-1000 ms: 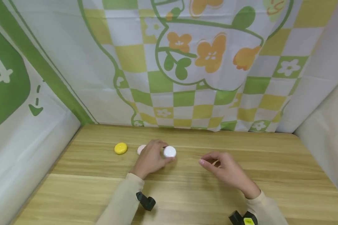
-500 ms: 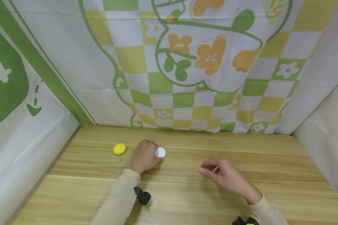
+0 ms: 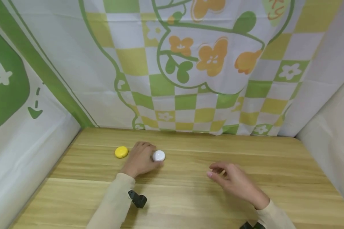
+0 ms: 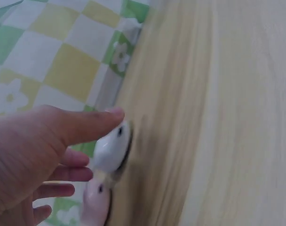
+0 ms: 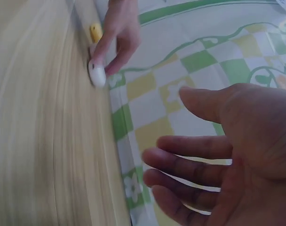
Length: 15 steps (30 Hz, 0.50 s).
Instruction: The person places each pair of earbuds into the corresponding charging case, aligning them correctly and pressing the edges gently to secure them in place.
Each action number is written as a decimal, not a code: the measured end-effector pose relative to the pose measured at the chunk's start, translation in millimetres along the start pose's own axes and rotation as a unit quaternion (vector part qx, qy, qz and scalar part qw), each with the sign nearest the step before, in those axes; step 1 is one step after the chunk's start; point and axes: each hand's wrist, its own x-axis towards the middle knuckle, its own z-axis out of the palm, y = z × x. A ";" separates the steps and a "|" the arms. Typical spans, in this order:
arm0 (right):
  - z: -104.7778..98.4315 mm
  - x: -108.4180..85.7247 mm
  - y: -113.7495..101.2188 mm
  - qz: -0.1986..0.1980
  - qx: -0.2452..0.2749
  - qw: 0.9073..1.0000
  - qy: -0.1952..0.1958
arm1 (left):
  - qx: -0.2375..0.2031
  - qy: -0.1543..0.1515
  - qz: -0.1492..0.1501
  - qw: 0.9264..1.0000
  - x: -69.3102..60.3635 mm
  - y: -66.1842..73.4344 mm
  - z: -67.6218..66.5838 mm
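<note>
My left hand (image 3: 140, 159) is around a white round disc-like case (image 3: 159, 156) on the table. Its thumb lies by one edge of the case, and the fingertips end just short of the other side in the left wrist view. A small dark hole shows in the white case's side. Close by is a pink round case (image 4: 96, 202), hidden behind the hand in the head view. Farther left sits a yellow round case (image 3: 121, 152). My right hand (image 3: 237, 183) hovers over the right half of the table, fingers loosely bent, holding nothing.
The wood-grain table (image 3: 177, 197) meets a checked, flowered cloth (image 3: 186, 101) along its back edge. White fabric walls (image 3: 332, 105) rise at both sides. Black camera mounts (image 3: 137, 199) sit on the wrists.
The white case has moved left, beside where the pink case was visible. My left hand has moved left with it, then drawn back slightly so more of the case shows. My right hand shifted slightly.
</note>
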 end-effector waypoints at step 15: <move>-30.4 -2.3 81.4 -0.069 -0.258 0.940 0.210 | 0.037 0.180 -0.009 0.983 -35.0 -54.6 -54.5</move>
